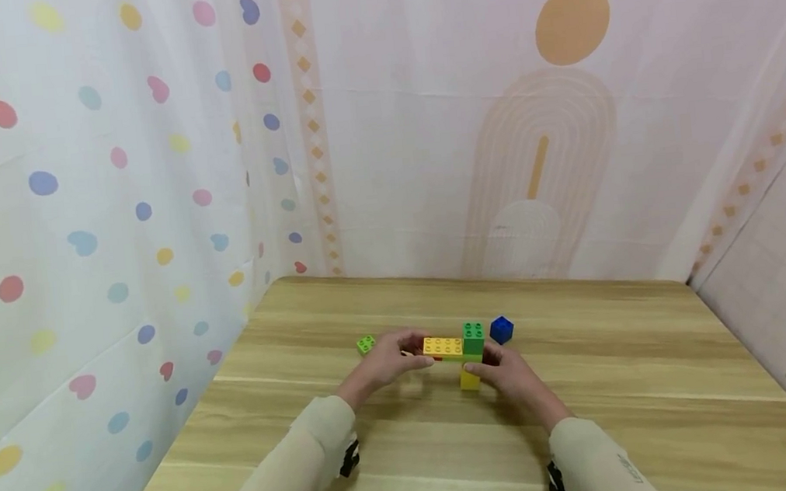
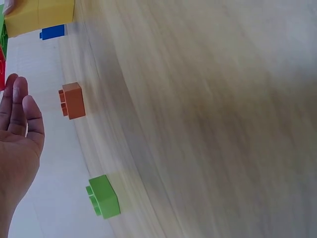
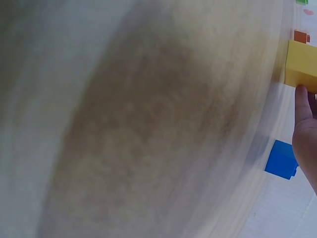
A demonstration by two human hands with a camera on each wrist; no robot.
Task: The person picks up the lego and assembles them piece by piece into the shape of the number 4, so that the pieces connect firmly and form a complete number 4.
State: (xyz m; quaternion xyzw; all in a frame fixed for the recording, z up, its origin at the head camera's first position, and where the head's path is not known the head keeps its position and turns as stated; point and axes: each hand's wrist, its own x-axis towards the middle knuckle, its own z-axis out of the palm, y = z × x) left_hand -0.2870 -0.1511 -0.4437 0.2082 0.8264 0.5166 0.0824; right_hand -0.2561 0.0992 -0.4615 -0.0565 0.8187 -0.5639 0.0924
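In the head view, a toy building-brick structure is held just above the table: a green brick (image 1: 473, 338) on top, a yellow-orange eight-stud brick (image 1: 442, 347) jutting left, and a yellow brick (image 1: 469, 380) below. My left hand (image 1: 391, 361) pinches the left end, thumb in front, where a bit of red brick shows underneath. Its fingers (image 2: 19, 99) reach up beside the red brick (image 2: 1, 73) in the left wrist view. On the other side, my right hand (image 1: 514, 375) grips the upright part, thumb across its front. The right wrist view has a finger against the yellow brick (image 3: 302, 64).
A blue brick (image 1: 502, 329) lies behind my right hand, and a light green brick (image 1: 366, 344) left of my left hand. An orange-brown brick (image 2: 74, 100) stands between them, hidden in the head view. Curtains hang behind the wooden table (image 1: 622, 381).
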